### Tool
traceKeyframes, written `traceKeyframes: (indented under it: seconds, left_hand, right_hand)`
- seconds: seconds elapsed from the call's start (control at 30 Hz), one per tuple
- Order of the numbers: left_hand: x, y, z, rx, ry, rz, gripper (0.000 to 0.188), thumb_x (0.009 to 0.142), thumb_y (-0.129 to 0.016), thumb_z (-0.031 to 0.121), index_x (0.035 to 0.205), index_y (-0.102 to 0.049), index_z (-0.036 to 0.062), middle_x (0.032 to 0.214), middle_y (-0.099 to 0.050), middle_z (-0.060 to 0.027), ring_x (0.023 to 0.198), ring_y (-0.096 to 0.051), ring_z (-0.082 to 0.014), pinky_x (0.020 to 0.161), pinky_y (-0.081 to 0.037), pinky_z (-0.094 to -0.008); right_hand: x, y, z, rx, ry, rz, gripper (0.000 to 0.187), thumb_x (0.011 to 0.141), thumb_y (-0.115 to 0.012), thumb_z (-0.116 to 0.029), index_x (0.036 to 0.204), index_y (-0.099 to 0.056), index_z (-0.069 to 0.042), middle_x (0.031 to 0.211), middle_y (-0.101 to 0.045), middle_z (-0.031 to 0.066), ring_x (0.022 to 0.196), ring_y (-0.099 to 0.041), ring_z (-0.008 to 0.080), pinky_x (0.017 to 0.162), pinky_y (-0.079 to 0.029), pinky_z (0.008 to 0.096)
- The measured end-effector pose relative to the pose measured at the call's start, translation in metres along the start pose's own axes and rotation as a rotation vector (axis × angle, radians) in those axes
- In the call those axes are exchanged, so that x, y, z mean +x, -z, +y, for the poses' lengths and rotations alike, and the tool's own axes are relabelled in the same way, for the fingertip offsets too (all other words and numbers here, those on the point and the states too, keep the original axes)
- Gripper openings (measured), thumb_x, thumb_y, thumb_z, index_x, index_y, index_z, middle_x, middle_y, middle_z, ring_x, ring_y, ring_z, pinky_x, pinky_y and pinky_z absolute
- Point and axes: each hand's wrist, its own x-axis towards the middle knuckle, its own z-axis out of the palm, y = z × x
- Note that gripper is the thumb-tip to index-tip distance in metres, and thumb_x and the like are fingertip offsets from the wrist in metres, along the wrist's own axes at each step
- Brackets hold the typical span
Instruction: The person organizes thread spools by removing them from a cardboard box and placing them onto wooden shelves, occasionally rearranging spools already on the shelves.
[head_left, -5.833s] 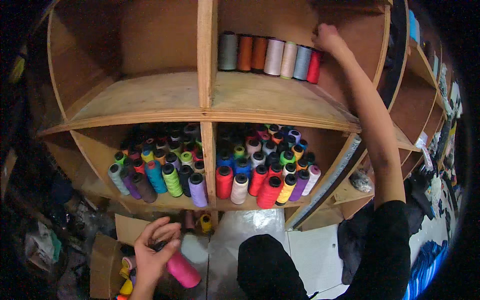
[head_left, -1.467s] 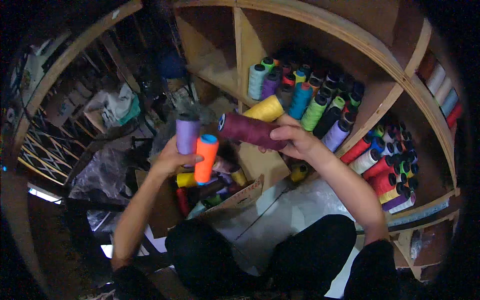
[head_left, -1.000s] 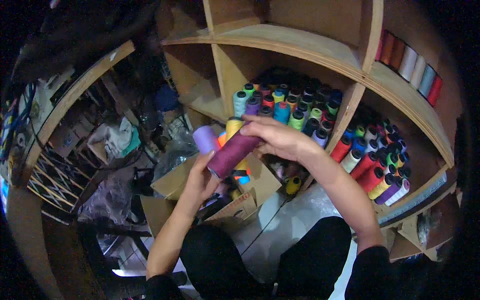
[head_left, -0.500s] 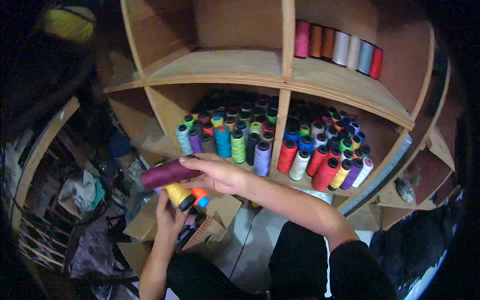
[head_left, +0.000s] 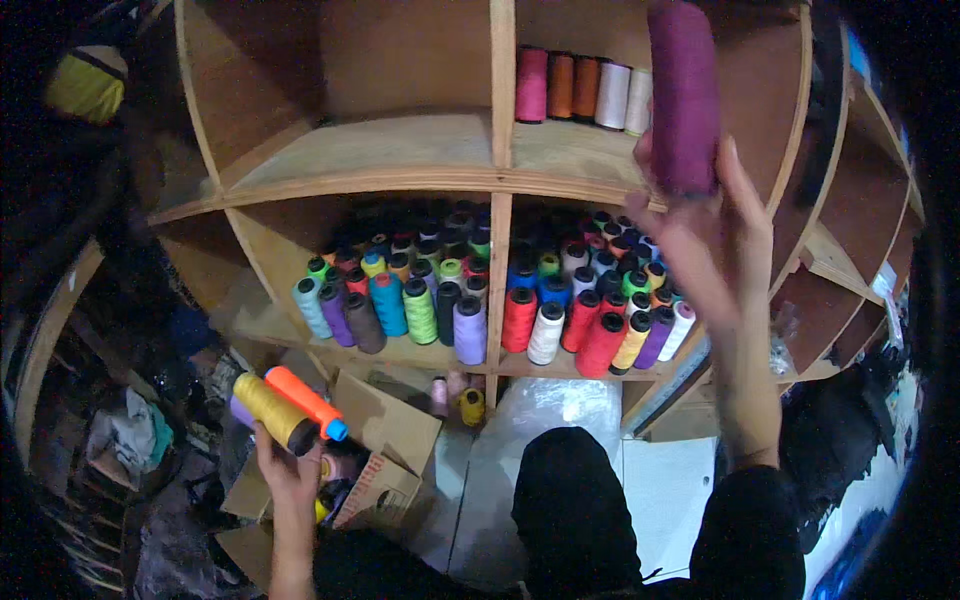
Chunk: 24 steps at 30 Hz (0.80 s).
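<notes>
my R hand (head_left: pixel 718 245) grips maroon spool (head_left: pixel 686 100) by lower end, upright in front of upper shelf (head_left: pixel 570 148) | L hand (head_left: pixel 288 468) clutches yellow spool (head_left: pixel 268 408), orange spool (head_left: pixel 298 396) n purple spool (head_left: pixel 240 412) | prob light, stiff core, thread maybe slick; imo I'd wrap round body, no snagging

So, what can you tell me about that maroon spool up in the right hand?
The maroon spool is a long, plump cylinder of one deep colour, apparently wound with thread and dull rather than shiny. It is held nearly upright, leaning slightly, with its lower part gripped in the right hand; nothing else appears to touch it. In the picture it covers part of the upper right compartment. Its top end meets the picture's upper edge, so its core can't be made out there.
</notes>
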Motion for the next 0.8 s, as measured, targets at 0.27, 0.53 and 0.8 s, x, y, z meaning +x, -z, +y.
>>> traceKeyframes:
  seconds: [0.27, 0.53, 0.8]
  left_hand:
    - [0.040, -0.058, 0.011, -0.192, 0.115, 0.039, 0.051, 0.088, -0.053, 0.041, 0.126, -0.040, 0.0092, 0.123, -0.050, -0.0082, 0.112, -0.050, -0.0255, 0.093, -0.042, -0.0478]
    - [0.038, -0.100, -0.010, -0.166, 0.143, -0.022, 0.052, 0.088, -0.053, 0.040, 0.127, -0.038, 0.0079, 0.122, -0.050, -0.0088, 0.111, -0.051, -0.0243, 0.092, -0.044, -0.0429]
    - [0.029, -0.064, -0.027, -0.169, 0.255, 0.058, 0.049, 0.088, -0.056, 0.033, 0.125, -0.041, 0.0050, 0.118, -0.053, -0.0092, 0.109, -0.053, -0.0233, 0.093, -0.044, -0.0398]
  right_hand:
    - [0.107, 0.054, -0.024, -0.032, 0.107, 0.189, 0.031, 0.087, -0.058, -0.019, 0.110, -0.049, -0.001, 0.108, -0.054, 0.0135, 0.101, -0.052, 0.0263, 0.091, -0.045, 0.0412]
    - [0.184, 0.099, -0.019, -1.789, -0.215, 0.377, 0.029, 0.069, -0.077, -0.026, 0.083, -0.062, -0.006, 0.081, -0.062, 0.0080, 0.078, -0.059, 0.0152, 0.068, -0.048, 0.0326]
    - [0.215, 0.122, 0.025, -2.043, -0.022, 0.123, 0.062, 0.057, -0.079, -0.050, 0.073, -0.063, 0.007, 0.078, -0.065, 0.0209, 0.074, -0.064, 0.0309, 0.068, -0.052, 0.0388]
